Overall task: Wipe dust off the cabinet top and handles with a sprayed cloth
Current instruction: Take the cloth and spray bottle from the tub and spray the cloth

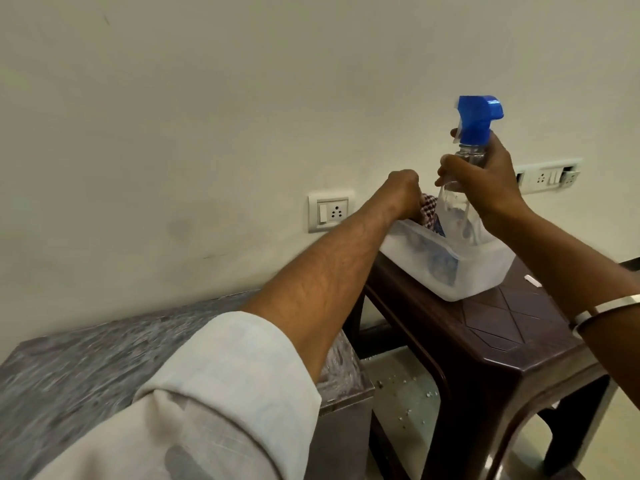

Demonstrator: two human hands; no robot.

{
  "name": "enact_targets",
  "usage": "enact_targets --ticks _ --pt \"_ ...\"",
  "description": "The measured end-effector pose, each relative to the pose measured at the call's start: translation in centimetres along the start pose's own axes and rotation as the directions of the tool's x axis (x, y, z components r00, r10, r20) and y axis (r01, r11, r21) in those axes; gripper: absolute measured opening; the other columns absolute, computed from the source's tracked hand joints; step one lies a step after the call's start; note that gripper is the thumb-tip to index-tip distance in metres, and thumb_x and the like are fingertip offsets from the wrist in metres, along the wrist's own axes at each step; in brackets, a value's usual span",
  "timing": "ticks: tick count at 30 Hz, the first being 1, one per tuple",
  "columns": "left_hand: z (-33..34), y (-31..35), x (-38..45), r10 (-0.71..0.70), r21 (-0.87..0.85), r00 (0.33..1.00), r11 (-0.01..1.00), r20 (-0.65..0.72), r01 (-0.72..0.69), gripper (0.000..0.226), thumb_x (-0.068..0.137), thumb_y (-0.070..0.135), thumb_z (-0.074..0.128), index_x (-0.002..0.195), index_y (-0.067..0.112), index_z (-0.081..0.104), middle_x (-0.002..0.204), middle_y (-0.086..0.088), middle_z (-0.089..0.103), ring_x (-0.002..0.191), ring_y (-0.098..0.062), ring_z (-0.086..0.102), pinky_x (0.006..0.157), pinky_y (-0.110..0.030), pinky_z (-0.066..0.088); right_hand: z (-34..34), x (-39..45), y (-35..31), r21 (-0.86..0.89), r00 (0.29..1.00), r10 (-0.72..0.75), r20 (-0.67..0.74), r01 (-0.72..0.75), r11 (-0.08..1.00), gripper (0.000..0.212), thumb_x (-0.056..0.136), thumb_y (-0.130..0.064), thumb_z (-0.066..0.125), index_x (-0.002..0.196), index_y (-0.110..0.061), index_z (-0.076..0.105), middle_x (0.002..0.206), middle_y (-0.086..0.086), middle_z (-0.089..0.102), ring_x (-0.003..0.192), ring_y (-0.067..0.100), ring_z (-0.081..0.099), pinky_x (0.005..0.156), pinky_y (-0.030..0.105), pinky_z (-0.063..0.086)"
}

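1. Right hand: I am seeing its fingers curling round the neck of a clear plastic spray bottle with a blue trigger head, holding it upright above the tub.
2. Left hand: its fingers are curling down into the tub and appear to be gripping a red-and-white checked cloth; the fingertips themselves are hidden, so I am judging the grip from the fist shape.
3. Translucent white plastic tub: it is sitting on the dark brown moulded plastic stool and holding the cloth and some blurred blue items.
4. Grey mottled stone-patterned cabinet top: it is lying low and to the left, just beside the stool, under my left forearm. Its handles are not showing.
5. Step in hand, as I am judging it: gathering supplies. Bottle and cloth are both being taken from the tub; no wiping has begun.
6. Next move, as I am judging it: lifting the cloth clear of the tub, aiming the nozzle at it, squeezing the trigger, then carrying the damp cloth left to the cabinet top.
7. White wall sockets are sitting behind the tub.
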State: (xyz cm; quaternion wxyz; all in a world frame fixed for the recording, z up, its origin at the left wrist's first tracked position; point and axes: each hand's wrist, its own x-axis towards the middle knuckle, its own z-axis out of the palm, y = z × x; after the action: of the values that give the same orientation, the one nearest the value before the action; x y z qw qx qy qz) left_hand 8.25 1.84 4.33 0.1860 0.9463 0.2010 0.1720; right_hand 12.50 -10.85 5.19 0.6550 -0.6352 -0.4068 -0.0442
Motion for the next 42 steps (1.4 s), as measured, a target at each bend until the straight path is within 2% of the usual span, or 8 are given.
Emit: enact_targets --ticks 6,10,16,21,28,33,38,42 --pt "-0.3 -0.3 -1.8 0.019 -0.358 0.896 0.913 -0.444 -0.197 0.016 0.081 -0.001 0.067 0.092 0.011 0.071 0.106 -0.009 0.064 0.094 -0.012 0.057 0.069 -0.006 0.040 0.2 -0.5 -0.6 -0.067 0.998 -0.065 -0.024 0.063 0.996 0.046 0.089 -0.023 0.063 0.132 -0.019 0.047 0.109 0.006 0.060 0.095 0.020 0.064 0.088 0.031 0.053" --pt "-4.1 -0.4 -2.5 -0.140 -0.542 0.779 0.792 -0.611 -0.282 0.025 0.081 -0.003 0.058 0.082 0.012 0.077 0.098 -0.007 0.073 0.100 -0.019 0.064 0.083 -0.019 0.051 0.3 -0.1 -2.4 -0.064 0.993 -0.116 -0.011 0.115 0.991 0.049 0.089 -0.018 0.063 0.134 -0.015 0.044 0.114 0.011 0.060 0.097 0.024 0.064 0.084 0.028 0.055" --pt "-9.0 -3.4 -5.8 -0.292 -0.735 0.845 0.658 -0.448 -0.163 0.042 0.086 -0.008 0.037 0.101 0.005 0.074 0.113 -0.011 0.068 0.083 -0.020 0.066 0.051 -0.019 0.052 0.8 0.7 -7.7 -0.050 0.976 -0.210 -0.051 0.208 0.977 0.046 0.088 -0.018 0.061 0.131 -0.015 0.045 0.108 0.009 0.061 0.076 0.015 0.066 0.074 0.016 0.054" --pt "-11.1 -6.6 -9.5 -0.302 -0.834 0.893 0.537 -0.335 -0.131 0.028 0.080 0.008 0.074 0.108 0.005 0.071 0.101 -0.005 0.071 0.086 -0.017 0.067 0.070 -0.026 0.057 1.8 0.1 -12.1 -0.075 0.956 -0.293 0.024 0.294 0.953 0.044 0.088 -0.020 0.060 0.130 -0.015 0.047 0.097 0.011 0.063 0.076 0.017 0.066 0.077 0.019 0.051" --pt "-14.0 -10.3 -13.5 -0.342 -0.834 0.897 0.550 -0.279 -0.049 0.097 0.075 -0.002 0.077 0.149 0.024 0.021 0.132 -0.008 0.043 0.112 -0.023 0.056 0.076 -0.028 0.057 4.1 -2.2 -15.6 0.030 0.956 -0.279 0.091 0.278 0.960 0.039 0.088 -0.014 0.061 0.125 -0.007 0.051 0.091 0.010 0.063 0.070 0.014 0.066 0.068 0.018 0.055" --pt "-15.4 -11.9 -16.2 -0.361 -0.864 0.906 0.504 -0.220 -0.010 0.026 0.079 -0.008 0.067 0.104 0.000 0.062 0.097 -0.015 0.067 0.080 -0.024 0.066 0.067 -0.028 0.058 7.7 -5.7 -15.8 0.127 0.956 -0.203 0.214 0.179 0.976 0.028 0.094 -0.028 0.060 0.117 -0.013 0.053 0.079 0.006 0.064 0.066 0.011 0.066 0.064 0.018 0.054" --pt "-16.1 -13.5 -18.6 -0.360 -0.912 0.922 0.411 -0.145 0.017 0.041 0.087 -0.008 0.059 0.123 0.011 0.053 0.114 -0.010 0.063 0.097 -0.024 0.064 0.085 -0.042 0.057 12.0 -9.3 -14.4 0.166 0.940 -0.096 0.327 0.043 0.985 0.019 0.095 -0.021 0.058 0.112 -0.014 0.057 0.091 0.006 0.067 0.079 0.015 0.068 0.070 0.025 0.057" --pt "-17.0 -14.8 -20.3 -0.366 -0.904 0.923 0.425 -0.117 0.054 0.046 0.092 -0.005 0.054 0.130 0.019 0.046 0.126 -0.011 0.056 0.109 -0.037 0.060 0.076 -0.060 0.056 15.0 -11.3 -13.7 0.129 0.920 -0.048 0.388 -0.002 0.992 0.019 0.095 -0.020 0.055 0.111 -0.010 0.056 0.084 0.009 0.069 0.069 0.011 0.068 0.061 0.017 0.053"
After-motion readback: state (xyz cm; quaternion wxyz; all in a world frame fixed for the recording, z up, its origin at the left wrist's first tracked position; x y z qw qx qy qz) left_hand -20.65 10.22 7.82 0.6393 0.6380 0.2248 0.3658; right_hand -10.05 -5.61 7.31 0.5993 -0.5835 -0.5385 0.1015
